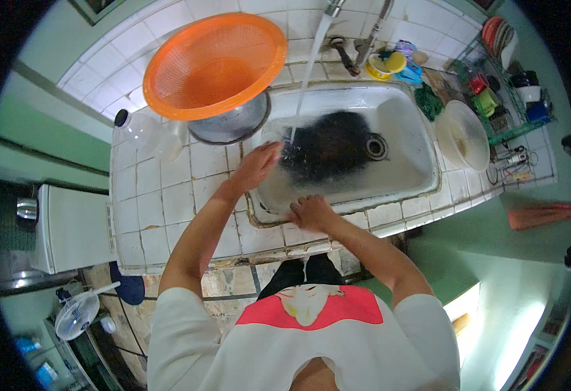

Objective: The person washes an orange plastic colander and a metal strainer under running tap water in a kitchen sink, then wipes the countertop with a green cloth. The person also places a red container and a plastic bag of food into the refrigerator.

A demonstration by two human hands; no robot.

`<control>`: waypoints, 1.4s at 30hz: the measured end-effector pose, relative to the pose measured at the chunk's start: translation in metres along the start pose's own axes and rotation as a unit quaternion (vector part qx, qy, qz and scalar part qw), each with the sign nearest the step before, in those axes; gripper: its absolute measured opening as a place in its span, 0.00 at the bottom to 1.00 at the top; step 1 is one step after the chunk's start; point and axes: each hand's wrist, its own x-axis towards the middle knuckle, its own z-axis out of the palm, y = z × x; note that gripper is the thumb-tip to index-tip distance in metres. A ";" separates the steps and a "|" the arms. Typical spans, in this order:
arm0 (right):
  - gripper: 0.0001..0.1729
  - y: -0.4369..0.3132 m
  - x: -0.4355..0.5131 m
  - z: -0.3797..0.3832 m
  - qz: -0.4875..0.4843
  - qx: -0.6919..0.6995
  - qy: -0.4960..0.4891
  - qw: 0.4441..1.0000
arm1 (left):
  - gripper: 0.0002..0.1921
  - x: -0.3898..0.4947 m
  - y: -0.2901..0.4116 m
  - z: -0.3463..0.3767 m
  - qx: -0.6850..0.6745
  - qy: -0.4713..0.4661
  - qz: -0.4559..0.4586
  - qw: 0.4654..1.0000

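Water runs from the faucet (333, 9) into a white sink (402, 183), falling on a round, dark patch or item (332, 144) whose kind I cannot tell. My left hand (260, 163) is at the sink's left side, close beside the water stream, its fingers stretched out; nothing shows in it. Over the sink's near rim is my right hand (310, 213), fingers bent and slightly blurred; whether it holds anything is hidden. The metal drain (377, 146) lies right of the dark patch.
An orange plastic colander (217, 68) rests on a metal basin (236, 119) behind left. A plastic jug (143, 132) stands at far left. Right of the sink are a translucent plastic bowl (463, 137), a green scouring mesh (428, 101) and a green dish rack (515, 129). A yellow tub (377, 68) sits behind.
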 end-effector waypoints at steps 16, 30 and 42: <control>0.19 0.115 0.184 -0.065 0.116 0.967 0.224 0.047 | 0.49 -0.057 0.116 0.110 0.261 -0.091 -0.111 0.955; 0.11 0.218 0.127 -0.122 -0.059 0.482 0.262 0.834 | 0.14 0.150 -0.034 0.080 -0.676 0.247 -0.360 0.593; 0.19 0.403 -0.065 -0.124 0.398 -0.136 0.260 0.869 | 0.24 0.220 0.049 0.015 -0.640 0.322 -0.314 0.623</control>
